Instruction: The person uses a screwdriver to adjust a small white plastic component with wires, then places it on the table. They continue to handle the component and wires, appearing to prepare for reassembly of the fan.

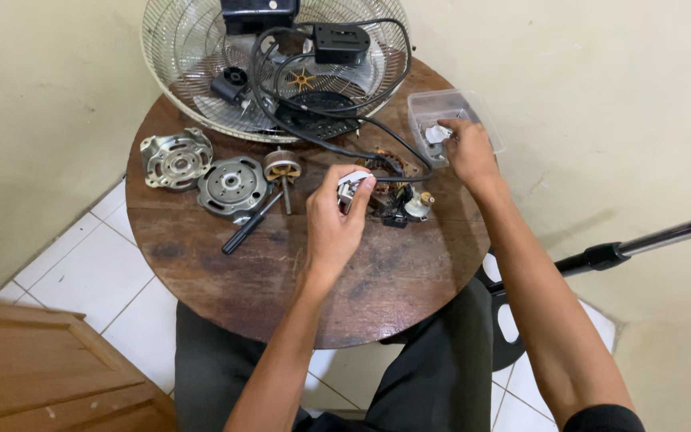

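My left hand (336, 218) holds a small grey and white part (351, 186) above the middle of a round wooden table (225, 280). My right hand (467, 150) reaches into a clear plastic container (473, 108) at the table's right edge and pinches a small white piece (437, 133) there. Between my hands lies a fan motor stator with copper windings (393, 192). A black power cable (345, 136) loops over it.
Two silver motor housing halves (176, 158) (232, 186), a rotor with shaft (283, 170) and a black-handled tool (249, 224) lie on the left. A wire fan guard (177, 48) with black parts leans at the back. A fan stand pole (665, 234) runs off right. A wooden panel (33, 360) sits lower left.
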